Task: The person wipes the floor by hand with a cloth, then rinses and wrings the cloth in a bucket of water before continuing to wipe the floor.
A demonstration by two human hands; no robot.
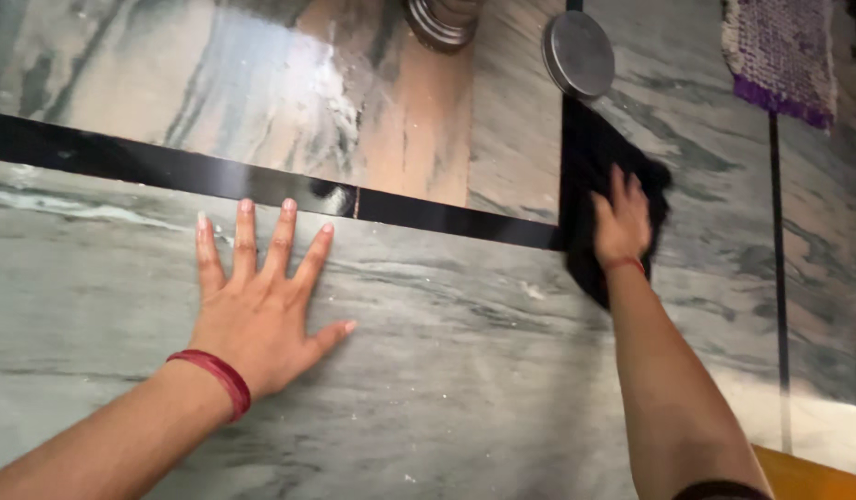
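While I look down through the head camera, my left hand (261,310) lies flat on the grey marble floor (465,389), palm down, all five fingers (245,241) spread wide and straight, gripping nothing. A red bangle (215,378) circles that wrist. Fingertips end just short of the black strip (169,168) that runs across the floor from the left edge toward the centre. Beyond the strip, a lighter, glossy slab (261,83) reflects light.

At top centre, a ribbed metal vessel (442,20) is cut off by the frame edge. Just to its right, a round metal lid (578,54) lies flat on the floor.

Below the lid, my right hand (621,222) presses on a black cloth (590,157). Fingers are slightly spread and flattened onto the fabric, not pinching it; I cannot tell where the thumb sits. The cloth lies spread on the floor where the black strip ends, reaching from near the lid down past my wrist. A thin red thread (625,264) rings that wrist.

At top right, a purple and white mat (780,51) lies well apart from the cloth. An orange surface (808,474) shows at the bottom right corner.
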